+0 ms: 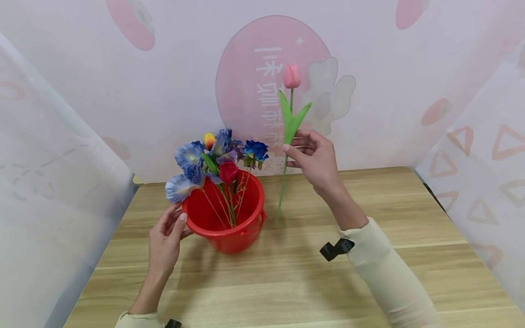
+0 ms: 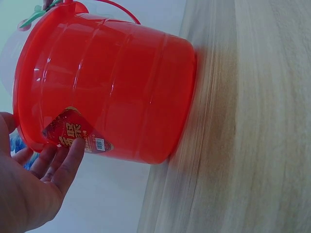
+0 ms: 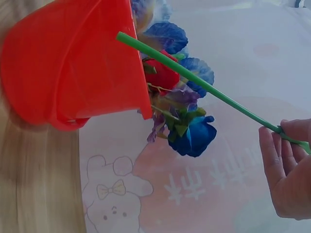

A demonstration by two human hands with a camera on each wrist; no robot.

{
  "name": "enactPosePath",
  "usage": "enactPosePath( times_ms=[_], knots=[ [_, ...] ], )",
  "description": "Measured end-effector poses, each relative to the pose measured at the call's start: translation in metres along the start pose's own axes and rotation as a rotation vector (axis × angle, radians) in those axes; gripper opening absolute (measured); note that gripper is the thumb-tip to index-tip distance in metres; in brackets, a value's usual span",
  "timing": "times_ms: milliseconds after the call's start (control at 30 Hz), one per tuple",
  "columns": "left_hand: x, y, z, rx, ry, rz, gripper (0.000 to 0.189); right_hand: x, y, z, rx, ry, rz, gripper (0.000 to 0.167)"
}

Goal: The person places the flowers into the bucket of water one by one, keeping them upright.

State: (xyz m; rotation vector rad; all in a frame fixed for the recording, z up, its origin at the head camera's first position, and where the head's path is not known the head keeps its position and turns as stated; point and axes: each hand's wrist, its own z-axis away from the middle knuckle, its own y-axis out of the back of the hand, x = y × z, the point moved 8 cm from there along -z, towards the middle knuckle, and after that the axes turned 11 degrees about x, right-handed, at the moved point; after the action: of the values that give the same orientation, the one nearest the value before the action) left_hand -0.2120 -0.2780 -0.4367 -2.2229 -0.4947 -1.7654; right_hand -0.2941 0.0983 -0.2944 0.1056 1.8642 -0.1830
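My right hand point(image 1: 315, 159) pinches the green stem of an artificial pink tulip point(image 1: 292, 76) between thumb and fingers. The tulip stands upright, its bare lower stem point(image 3: 204, 85) hanging just right of a red plastic bucket point(image 1: 235, 243). On the bucket's left side my left hand point(image 1: 163, 241) grips the rim, thumb on top and fingers against the outer wall near a red label point(image 2: 73, 128). Inside the bucket are blue irises point(image 1: 189, 155), a red rose point(image 1: 228, 172), a blue rose point(image 1: 256, 150) and a yellow-orange bloom point(image 1: 209, 140). Their stems lean toward the back.
The bucket stands on a wood-grain table point(image 1: 262, 296). Behind it rises a pale wall sheet point(image 1: 180, 91) printed with pink shapes, with side panels point(image 1: 471, 159) at left and right. A red handle point(image 2: 121, 8) arches off the bucket. A black wrist device point(image 1: 337, 249) sits by the right cuff.
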Motion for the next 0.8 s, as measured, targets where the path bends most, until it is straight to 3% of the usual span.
enactPosePath(
  times_ms=[800],
  knots=[
    [-0.002, 0.0, 0.0, -0.011, 0.011, 0.009, 0.046, -0.003, -0.06, -0.009, -0.008, 0.056, -0.056, 0.032]
  ],
)
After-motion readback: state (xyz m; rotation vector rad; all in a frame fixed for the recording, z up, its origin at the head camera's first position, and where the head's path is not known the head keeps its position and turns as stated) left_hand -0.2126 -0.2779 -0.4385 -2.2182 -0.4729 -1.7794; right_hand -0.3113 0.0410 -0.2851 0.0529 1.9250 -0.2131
